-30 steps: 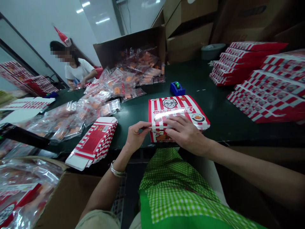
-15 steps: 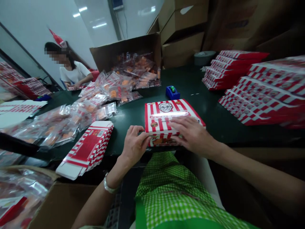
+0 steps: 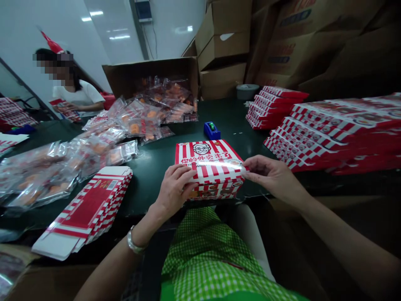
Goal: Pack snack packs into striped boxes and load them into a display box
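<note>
Your left grip is curled over the near left part of a red-and-white striped cardboard box, its fingers resting on the glossy printed top. Your right grip is narrow, thumb and forefinger pinched together at the box's right edge. A bright band runs across the box top toward that pinch; you can't tell whether it is clear tape or glare.

The box is closed and sits on a dark green counter, just back from the near edge and between your two grips. Bare counter lies to its right and behind it, up to a small blue tape dispenser.

To the left lies a flat stack of unfolded red-and-white cartons, just beside your left forearm. Beyond it, crinkly clear plastic packets of orange food spread across the counter, and more spill from an open brown cardboard carton at upper centre.

Along the right side stand tall stacks of finished striped boxes, well apart from your right grip. At upper left, a co-worker in a white T-shirt handles a red carton.
</note>
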`<state>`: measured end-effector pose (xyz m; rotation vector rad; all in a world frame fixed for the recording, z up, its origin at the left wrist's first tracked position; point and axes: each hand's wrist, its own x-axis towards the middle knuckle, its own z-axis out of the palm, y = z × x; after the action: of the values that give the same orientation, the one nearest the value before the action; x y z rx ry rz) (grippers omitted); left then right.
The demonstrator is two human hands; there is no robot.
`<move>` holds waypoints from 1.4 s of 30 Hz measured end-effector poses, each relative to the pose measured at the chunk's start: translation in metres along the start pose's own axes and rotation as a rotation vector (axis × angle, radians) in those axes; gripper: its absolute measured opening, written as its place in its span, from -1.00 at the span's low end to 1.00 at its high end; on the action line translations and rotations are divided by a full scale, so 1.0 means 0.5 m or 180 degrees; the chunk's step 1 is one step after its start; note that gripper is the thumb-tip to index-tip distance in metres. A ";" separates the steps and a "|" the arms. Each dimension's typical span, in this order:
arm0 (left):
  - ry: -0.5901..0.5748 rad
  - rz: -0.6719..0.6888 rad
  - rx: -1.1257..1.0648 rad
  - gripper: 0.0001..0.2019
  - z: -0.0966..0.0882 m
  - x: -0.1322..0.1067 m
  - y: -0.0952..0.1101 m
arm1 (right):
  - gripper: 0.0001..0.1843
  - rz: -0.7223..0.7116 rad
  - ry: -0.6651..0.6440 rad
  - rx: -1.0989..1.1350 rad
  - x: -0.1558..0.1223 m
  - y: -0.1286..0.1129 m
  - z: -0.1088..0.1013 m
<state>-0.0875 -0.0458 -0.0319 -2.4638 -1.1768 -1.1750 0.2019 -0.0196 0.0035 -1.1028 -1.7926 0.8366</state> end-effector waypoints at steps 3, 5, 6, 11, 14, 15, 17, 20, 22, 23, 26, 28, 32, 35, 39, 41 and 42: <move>0.0159 0.0038 0.0104 -0.85 0.004 -0.002 0.001 | -0.70 -0.0238 0.0129 -0.0359 -0.010 0.016 0.005; 0.0219 0.0074 0.0156 -0.86 0.004 -0.006 0.002 | -0.76 -0.0558 0.0295 -0.0744 -0.021 0.023 0.013; 0.0243 0.0079 0.0173 -0.86 0.003 -0.008 0.002 | -0.79 -0.0745 0.0363 -0.0937 -0.026 0.025 0.018; 0.0344 0.0030 0.0091 -0.86 0.000 -0.015 -0.001 | -0.94 -0.1517 0.0427 -0.1512 -0.045 0.034 0.037; 0.0424 -0.0114 -0.0265 -0.88 0.002 -0.015 -0.008 | -0.94 -0.1544 0.0337 -0.1470 -0.054 0.036 0.039; 0.0448 -0.0171 -0.0422 -0.89 0.004 -0.014 -0.012 | -0.92 -0.1502 0.0278 -0.1391 -0.057 0.035 0.040; 0.0507 -0.0245 -0.0676 -0.89 0.006 -0.015 -0.018 | -0.88 -0.1441 0.0195 -0.1255 -0.064 0.036 0.043; 0.0566 -0.0275 -0.0850 -0.89 0.008 -0.017 -0.024 | -0.89 -0.1555 0.0254 -0.1289 -0.073 0.041 0.055; 0.0539 -0.0271 -0.0879 -0.89 0.006 -0.017 -0.024 | -0.89 -0.1706 0.0358 -0.1353 -0.077 0.046 0.065; 0.0489 -0.0251 -0.0814 -0.89 0.003 -0.016 -0.023 | -0.89 -0.1760 0.0403 -0.1361 -0.078 0.048 0.069; 0.0163 -0.0136 -0.0266 -0.94 -0.007 -0.007 -0.021 | -0.87 -0.1715 0.0398 -0.1294 -0.077 0.047 0.072; -0.0040 -0.0037 -0.0017 -0.96 -0.013 0.000 -0.021 | -0.87 -0.1515 0.0242 -0.1215 -0.074 0.042 0.067; 0.0007 0.0021 -0.0246 -0.92 -0.010 0.007 -0.028 | -0.90 -0.1304 0.0157 -0.1151 -0.066 0.027 0.060; 0.0136 -0.0078 -0.0369 -0.93 -0.004 0.003 -0.032 | -0.94 -0.1317 0.0380 -0.1230 -0.062 0.017 0.064; 0.0256 -0.0132 -0.0511 -0.95 -0.002 -0.003 -0.034 | -0.95 -0.1213 0.0562 -0.1388 -0.063 0.008 0.070; 0.0271 -0.0120 -0.0550 -0.96 -0.001 -0.005 -0.037 | -0.95 -0.1176 0.0508 -0.1404 -0.066 0.008 0.073; 0.0267 -0.0106 -0.0555 -0.96 0.000 -0.007 -0.039 | -0.95 -0.1178 0.0482 -0.1387 -0.068 0.009 0.074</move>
<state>-0.1029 -0.0347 -0.0375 -2.4978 -1.1414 -1.4324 0.1786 -0.0531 -0.0263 -1.0179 -2.0152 0.1394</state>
